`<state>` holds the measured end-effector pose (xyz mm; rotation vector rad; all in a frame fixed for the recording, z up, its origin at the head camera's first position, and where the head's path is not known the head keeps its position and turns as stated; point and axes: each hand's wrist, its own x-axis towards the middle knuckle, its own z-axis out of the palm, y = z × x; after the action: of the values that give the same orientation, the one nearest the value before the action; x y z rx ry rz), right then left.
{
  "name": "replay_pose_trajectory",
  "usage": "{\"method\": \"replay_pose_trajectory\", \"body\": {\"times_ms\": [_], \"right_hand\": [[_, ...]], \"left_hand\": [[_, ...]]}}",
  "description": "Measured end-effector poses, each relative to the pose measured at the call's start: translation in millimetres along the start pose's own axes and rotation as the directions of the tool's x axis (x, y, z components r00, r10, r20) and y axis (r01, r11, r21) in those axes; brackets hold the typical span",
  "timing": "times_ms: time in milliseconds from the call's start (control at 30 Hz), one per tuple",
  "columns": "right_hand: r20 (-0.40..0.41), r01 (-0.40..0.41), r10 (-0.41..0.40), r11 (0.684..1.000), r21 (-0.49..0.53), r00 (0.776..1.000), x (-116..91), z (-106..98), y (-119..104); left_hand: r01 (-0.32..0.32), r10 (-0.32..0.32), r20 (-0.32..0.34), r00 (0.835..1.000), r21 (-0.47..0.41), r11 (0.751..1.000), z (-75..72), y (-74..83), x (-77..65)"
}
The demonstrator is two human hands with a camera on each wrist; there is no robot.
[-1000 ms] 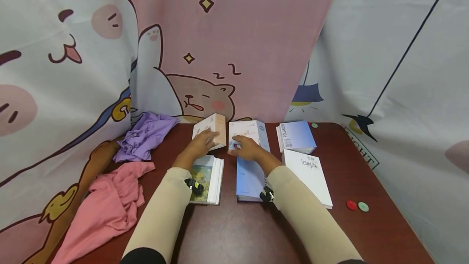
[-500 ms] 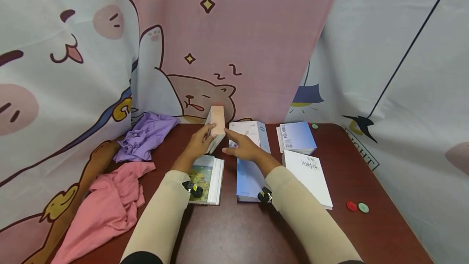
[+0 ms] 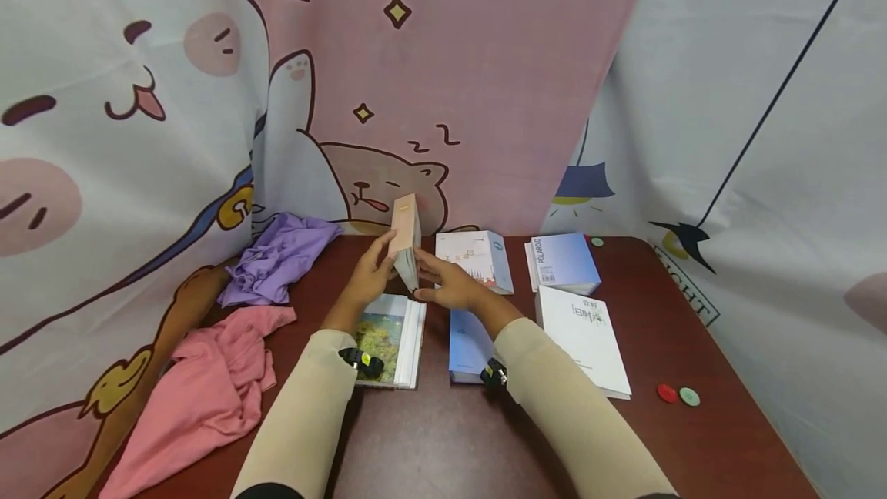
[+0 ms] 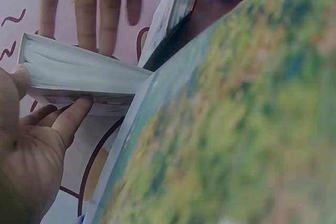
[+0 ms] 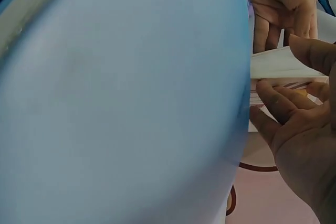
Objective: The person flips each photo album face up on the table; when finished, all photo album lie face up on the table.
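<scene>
Between my two hands a thick book with a peach spine stands upright and tilted, above the far end of a painting-covered book. My left hand grips it from the left; the left wrist view has that thumb at the page block and the fingers on a cover. From the other side my right hand holds it, fingers on the right cover and thumb near the lower corner. In the right wrist view, a large pale-blue surface hides much of the scene.
Right of my hands lie a white book with a pale blue spine, a blue book, a blue POLAROID book and a white book. Purple cloth and pink cloth lie left. Red and green discs sit right.
The peach book has gone from lying tilted to standing up and has turned. My right hand has moved left from the white book with the pale blue spine onto the peach book.
</scene>
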<state>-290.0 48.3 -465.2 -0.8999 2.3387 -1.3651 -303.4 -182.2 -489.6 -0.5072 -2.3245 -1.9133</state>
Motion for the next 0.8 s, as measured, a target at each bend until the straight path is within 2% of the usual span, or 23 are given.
{"method": "replay_pose_trajectory", "body": {"times_ms": [167, 267, 367, 500, 633, 800], "right_hand": [[0.025, -0.028, 0.028, 1.000, -0.013, 0.999, 0, 3, 2], [0.040, -0.065, 0.066, 0.997, -0.041, 0.997, 0, 7, 4], [0.046, -0.103, 0.106, 0.992, -0.071, 0.993, -1, 10, 4], [0.035, -0.136, 0.140, 0.985, -0.111, 0.989, -1, 13, 5], [0.030, -0.139, 0.143, 0.982, -0.125, 0.989, -2, 14, 3], [0.023, -0.108, 0.111, 0.987, -0.118, 0.994, -4, 9, -1]], "left_hand": [[0.030, -0.031, -0.046, 0.998, -0.009, 1.000, -5.3, 6.8, -2.2], [0.038, -0.033, -0.066, 0.997, 0.079, 0.996, -7.4, 10.0, -1.5], [0.079, -0.060, -0.111, 0.992, 0.172, 0.982, -8.9, 11.3, -1.0], [0.159, -0.121, -0.188, 0.975, 0.201, 0.967, -10.5, 12.3, 0.0], [0.193, -0.140, -0.224, 0.964, 0.238, 0.952, -14.5, 12.2, 2.0], [0.214, -0.156, -0.228, 0.961, 0.260, 0.942, -23.8, 9.8, 2.5]]}}
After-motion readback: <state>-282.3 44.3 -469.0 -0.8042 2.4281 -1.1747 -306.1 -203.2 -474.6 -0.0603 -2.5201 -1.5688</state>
